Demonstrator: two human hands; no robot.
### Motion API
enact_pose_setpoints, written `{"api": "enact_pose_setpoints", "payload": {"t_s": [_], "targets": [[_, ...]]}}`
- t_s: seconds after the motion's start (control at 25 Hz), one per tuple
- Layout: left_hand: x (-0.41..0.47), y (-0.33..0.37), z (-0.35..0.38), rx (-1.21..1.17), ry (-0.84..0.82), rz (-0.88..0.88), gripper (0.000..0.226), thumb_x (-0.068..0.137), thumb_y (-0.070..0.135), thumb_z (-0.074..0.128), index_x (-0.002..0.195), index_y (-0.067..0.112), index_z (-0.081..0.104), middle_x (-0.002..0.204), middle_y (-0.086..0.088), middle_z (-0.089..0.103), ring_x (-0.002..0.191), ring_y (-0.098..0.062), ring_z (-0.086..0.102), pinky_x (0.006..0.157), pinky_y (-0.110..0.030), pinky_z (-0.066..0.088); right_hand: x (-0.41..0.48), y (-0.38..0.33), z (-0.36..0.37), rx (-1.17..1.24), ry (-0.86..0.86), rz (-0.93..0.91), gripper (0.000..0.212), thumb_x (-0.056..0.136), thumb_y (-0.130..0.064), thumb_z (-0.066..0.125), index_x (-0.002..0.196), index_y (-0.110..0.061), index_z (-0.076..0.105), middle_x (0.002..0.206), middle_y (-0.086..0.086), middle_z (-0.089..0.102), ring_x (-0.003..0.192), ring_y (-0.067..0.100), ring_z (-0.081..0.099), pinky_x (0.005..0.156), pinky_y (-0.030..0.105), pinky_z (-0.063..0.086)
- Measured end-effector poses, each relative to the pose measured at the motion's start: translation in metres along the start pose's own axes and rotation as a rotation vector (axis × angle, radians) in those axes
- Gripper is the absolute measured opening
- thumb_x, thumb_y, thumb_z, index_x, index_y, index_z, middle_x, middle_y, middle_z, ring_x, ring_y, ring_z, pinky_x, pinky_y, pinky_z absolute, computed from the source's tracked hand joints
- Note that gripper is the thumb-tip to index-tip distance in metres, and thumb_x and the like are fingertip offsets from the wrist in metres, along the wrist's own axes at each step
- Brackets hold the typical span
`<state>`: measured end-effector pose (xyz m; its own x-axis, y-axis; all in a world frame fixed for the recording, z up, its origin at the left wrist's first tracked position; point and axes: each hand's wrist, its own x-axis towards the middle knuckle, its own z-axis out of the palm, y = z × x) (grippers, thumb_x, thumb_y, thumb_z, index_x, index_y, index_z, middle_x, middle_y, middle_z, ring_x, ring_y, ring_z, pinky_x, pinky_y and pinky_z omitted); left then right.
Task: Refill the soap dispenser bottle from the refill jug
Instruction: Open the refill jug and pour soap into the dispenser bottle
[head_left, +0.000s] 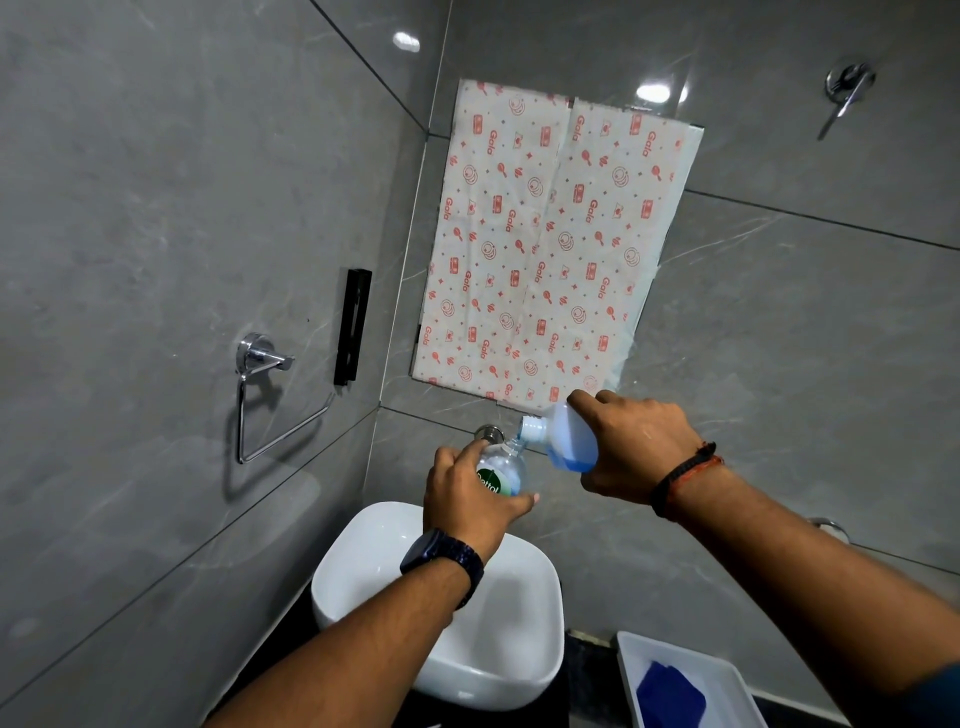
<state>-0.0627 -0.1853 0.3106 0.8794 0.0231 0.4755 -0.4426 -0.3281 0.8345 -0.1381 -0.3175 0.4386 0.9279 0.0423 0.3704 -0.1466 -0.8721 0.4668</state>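
My left hand (470, 496) grips a clear soap dispenser bottle (501, 473) with a green label, held above the white basin. Its pump is off and its open neck points up and to the right. My right hand (636, 449) holds a translucent refill jug (569, 436) tipped on its side, with blue liquid pooled in its lower part. The jug's white spout touches the bottle's neck. My fingers hide most of both containers.
A white basin (363, 566) sits below the hands on a dark counter. A white tray (727, 675) holding a blue cloth (670, 693) stands at the lower right. A chrome spout (488, 431) is on the wall behind the bottle, and a towel ring (270, 405) on the left wall.
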Motion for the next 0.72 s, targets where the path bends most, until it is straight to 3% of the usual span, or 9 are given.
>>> {"api": "enact_pose_setpoints", "payload": {"t_s": [0.72], "targets": [[0.0024,-0.0007,0.0013,0.003,-0.001,-0.007,0.082,0.046,0.048,0.087,0.119,0.030,0.054,0.098,0.009,0.041,0.092,-0.015,0.053,0.072,-0.025,0.050,0.0025,0.0005,0.0004,-0.007,0.004,-0.011,0.067,0.067,-0.043,0.073,0.121,-0.027,0.035,0.111,0.002,0.061,0.086,0.024,0.060,0.064,0.035,0.054]]}}
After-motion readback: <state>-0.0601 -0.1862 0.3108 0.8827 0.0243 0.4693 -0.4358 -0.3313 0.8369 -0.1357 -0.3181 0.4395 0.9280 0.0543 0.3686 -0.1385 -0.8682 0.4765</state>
